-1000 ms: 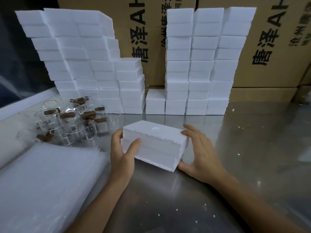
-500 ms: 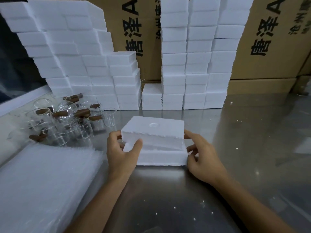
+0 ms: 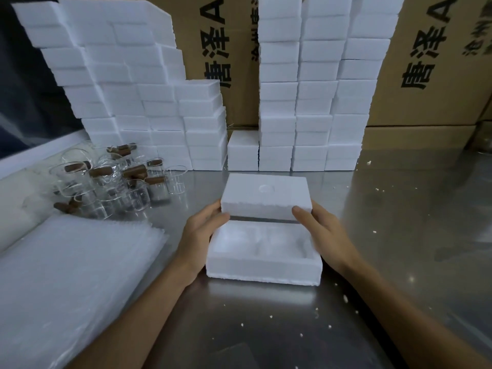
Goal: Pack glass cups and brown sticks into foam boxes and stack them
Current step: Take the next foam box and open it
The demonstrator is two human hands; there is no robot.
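My left hand (image 3: 203, 230) and my right hand (image 3: 320, 230) held the white rectangular foam lid (image 3: 266, 196) by its two near corners, the fingers clamped on it, and it was lifted above the open white foam box base (image 3: 262, 269), which stood on the shiny metal table (image 3: 399, 235) just in front of me. The clear glass cups (image 3: 127, 193) with the brown sticks (image 3: 102, 171) lay in a group on the table to the left, near the tall stacks of closed white foam boxes (image 3: 314, 89) before the brown cardboard cartons (image 3: 439, 62). A pile of white bubble-wrap sheets (image 3: 66, 275) lay beside my left arm.
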